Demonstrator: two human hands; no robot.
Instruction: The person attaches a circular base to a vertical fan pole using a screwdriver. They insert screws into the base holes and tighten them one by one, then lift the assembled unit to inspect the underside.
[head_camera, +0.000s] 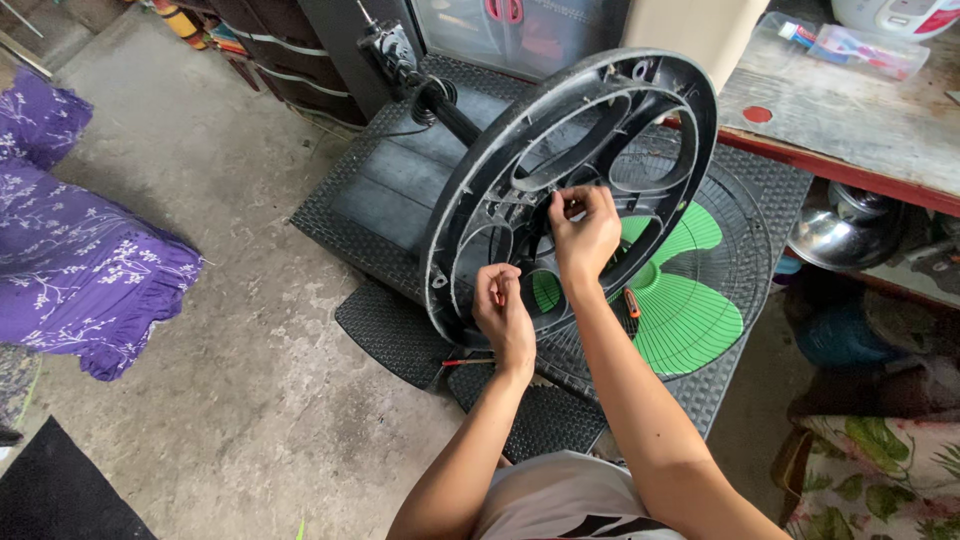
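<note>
Head view shows your right hand (585, 232) pinching at the fan base (570, 190) hub, left hand (503, 310) fingers closed near its rim, blade (680, 300) and guard (740, 250) already off.

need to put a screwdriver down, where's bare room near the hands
Free: the black mat left of the round fan base, and the concrete floor between the mat and the purple cloth. Crowded: under both hands, left hand and right hand, where the fan grille and green blades lie.
</note>
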